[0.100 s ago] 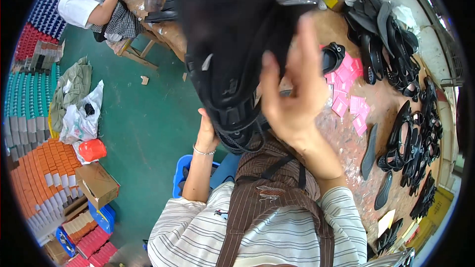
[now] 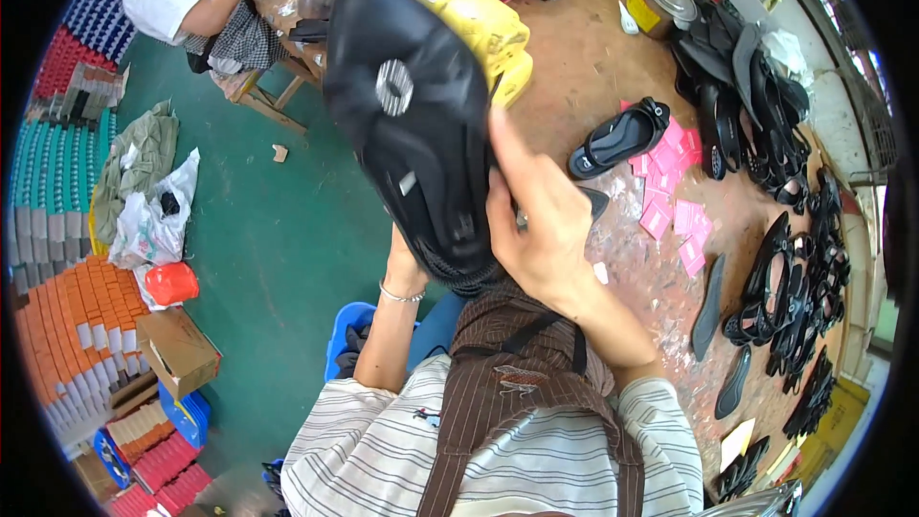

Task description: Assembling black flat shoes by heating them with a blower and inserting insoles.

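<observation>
A black sandal [image 2: 421,144] is held up in front of me, its insole and the round silver ornament [image 2: 394,87] on its toe strap facing me. My left hand [image 2: 406,263] supports it from beneath near the heel; the fingers are hidden behind the sandal. At its right edge, my right hand [image 2: 546,230] has the thumb and forefinger against the side. Just beyond the sandal stands a lumpy yellow object [image 2: 488,29], partly covered by it. Another black sandal [image 2: 620,139] lies on the workbench [image 2: 565,67] to the right of my right hand.
Pink cards [image 2: 670,172] are scattered on the bench. Many black sandals [image 2: 785,278] and loose insoles [image 2: 709,306] line its right side, with a tin can [image 2: 659,2] farther back. A blue bin [image 2: 347,325] stands beside me. Another person [image 2: 191,0] works at the far left.
The sandal has moved away from me and swung so its insole and ornament show, uncovering the yellow object. My right hand has shifted left, its fingers now against the sandal's side.
</observation>
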The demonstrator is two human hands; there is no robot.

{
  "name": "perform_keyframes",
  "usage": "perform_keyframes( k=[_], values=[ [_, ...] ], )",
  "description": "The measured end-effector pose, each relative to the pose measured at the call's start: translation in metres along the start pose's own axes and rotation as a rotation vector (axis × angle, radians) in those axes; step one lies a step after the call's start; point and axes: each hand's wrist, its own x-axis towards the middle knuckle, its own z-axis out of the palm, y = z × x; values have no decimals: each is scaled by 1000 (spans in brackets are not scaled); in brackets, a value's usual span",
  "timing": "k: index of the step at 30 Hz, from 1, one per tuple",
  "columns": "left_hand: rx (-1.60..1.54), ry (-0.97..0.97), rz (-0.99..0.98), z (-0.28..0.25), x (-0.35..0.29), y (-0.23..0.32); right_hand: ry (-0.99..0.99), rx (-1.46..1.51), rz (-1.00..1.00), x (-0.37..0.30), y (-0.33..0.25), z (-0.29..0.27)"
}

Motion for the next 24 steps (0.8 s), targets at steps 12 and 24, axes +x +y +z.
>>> perform_keyframes(
  k=[12,24],
  values=[
    [-798,463,-35,-12,-3,31,-498,551,329,-16,13,3],
    [-809,146,-57,-34,-38,14,-1066,609,-300,36,11,56]
  ],
)
